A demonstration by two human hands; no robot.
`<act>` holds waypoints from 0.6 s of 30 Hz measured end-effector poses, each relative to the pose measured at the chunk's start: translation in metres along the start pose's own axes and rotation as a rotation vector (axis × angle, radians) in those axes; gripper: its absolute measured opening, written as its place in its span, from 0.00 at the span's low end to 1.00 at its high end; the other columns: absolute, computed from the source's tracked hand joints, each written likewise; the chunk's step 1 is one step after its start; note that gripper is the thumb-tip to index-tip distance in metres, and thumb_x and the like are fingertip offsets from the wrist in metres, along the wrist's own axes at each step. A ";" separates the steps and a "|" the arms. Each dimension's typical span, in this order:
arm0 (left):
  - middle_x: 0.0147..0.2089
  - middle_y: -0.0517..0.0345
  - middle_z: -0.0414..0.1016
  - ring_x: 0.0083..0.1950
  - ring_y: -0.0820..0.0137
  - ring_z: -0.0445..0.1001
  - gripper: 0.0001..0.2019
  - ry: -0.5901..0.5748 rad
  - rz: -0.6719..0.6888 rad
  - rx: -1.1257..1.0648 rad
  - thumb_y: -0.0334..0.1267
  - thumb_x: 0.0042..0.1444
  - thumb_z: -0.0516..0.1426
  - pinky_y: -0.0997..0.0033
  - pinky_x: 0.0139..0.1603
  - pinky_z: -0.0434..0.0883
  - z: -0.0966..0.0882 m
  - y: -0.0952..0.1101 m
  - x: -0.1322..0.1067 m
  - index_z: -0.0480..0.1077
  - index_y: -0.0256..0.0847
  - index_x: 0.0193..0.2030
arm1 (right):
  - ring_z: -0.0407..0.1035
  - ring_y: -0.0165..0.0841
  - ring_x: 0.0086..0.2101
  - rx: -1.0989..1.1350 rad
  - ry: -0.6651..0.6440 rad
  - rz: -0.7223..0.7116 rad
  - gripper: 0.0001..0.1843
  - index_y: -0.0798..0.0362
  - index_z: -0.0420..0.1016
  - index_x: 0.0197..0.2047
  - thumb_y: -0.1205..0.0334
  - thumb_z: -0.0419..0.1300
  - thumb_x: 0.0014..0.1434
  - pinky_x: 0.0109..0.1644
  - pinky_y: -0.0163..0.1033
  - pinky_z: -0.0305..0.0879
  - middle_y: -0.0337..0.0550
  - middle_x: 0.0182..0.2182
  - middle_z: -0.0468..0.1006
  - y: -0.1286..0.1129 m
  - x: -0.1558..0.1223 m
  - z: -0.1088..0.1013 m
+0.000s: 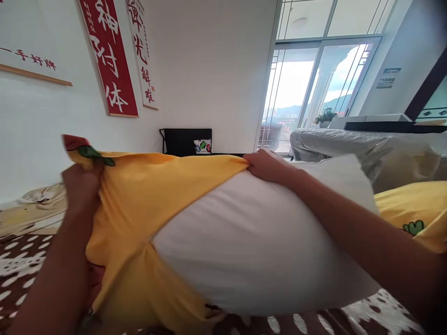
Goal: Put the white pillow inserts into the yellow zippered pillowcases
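A white pillow (265,242) stretches across the middle, its left part inside a yellow pillowcase (139,186) with red and green print at one corner. My left hand (84,181) is closed on the pillowcase near that printed corner. At the upper edge of the pillowcase opening, my right hand (263,165) grips the yellow cloth where it meets the pillow. The right end of the pillow sticks out bare under my right forearm. Cloth hides part of my left fingers.
Below lies a brown bedspread with white spots (24,260). Another yellow pillow (415,204) sits at the right, and folded cream cloth (38,204) at the left. Behind are a black chair-like object (181,139), plastic-covered furniture (335,142) and a window (293,88).
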State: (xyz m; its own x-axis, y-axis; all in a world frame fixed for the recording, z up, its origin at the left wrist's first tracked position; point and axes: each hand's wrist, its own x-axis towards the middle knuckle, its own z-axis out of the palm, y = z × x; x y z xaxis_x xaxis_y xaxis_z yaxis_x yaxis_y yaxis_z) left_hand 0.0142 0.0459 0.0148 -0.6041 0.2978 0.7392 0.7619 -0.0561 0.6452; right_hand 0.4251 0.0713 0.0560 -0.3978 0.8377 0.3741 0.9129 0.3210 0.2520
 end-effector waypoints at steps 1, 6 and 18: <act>0.24 0.63 0.66 0.30 0.74 0.67 0.18 -0.113 0.005 0.067 0.45 0.57 0.53 0.69 0.34 0.70 0.009 -0.002 -0.007 0.69 0.25 0.33 | 0.70 0.38 0.39 0.025 -0.078 0.017 0.13 0.54 0.74 0.39 0.65 0.49 0.59 0.39 0.38 0.58 0.49 0.35 0.76 -0.006 0.004 0.021; 0.55 0.43 0.68 0.57 0.59 0.66 0.19 -0.389 0.611 0.012 0.36 0.59 0.50 0.58 0.58 0.63 0.026 0.007 -0.100 0.61 0.33 0.56 | 0.71 0.35 0.41 0.066 -0.256 0.080 0.13 0.58 0.74 0.42 0.61 0.51 0.64 0.44 0.40 0.63 0.51 0.39 0.77 -0.035 0.018 0.118; 0.56 0.52 0.68 0.59 0.65 0.64 0.10 -1.177 1.044 -0.226 0.39 0.63 0.49 0.62 0.58 0.58 0.049 -0.007 -0.208 0.66 0.42 0.47 | 0.60 0.40 0.57 0.286 0.010 -0.406 0.23 0.50 0.66 0.59 0.52 0.51 0.63 0.60 0.48 0.55 0.50 0.58 0.68 -0.063 -0.083 0.148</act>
State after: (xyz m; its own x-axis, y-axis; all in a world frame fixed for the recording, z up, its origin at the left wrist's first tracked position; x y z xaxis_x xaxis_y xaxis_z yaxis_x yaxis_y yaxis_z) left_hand 0.1461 0.0313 -0.1527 0.7320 0.5723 0.3696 0.5940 -0.8018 0.0651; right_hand 0.4139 0.0474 -0.1230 -0.7259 0.6160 0.3058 0.6719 0.7301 0.1244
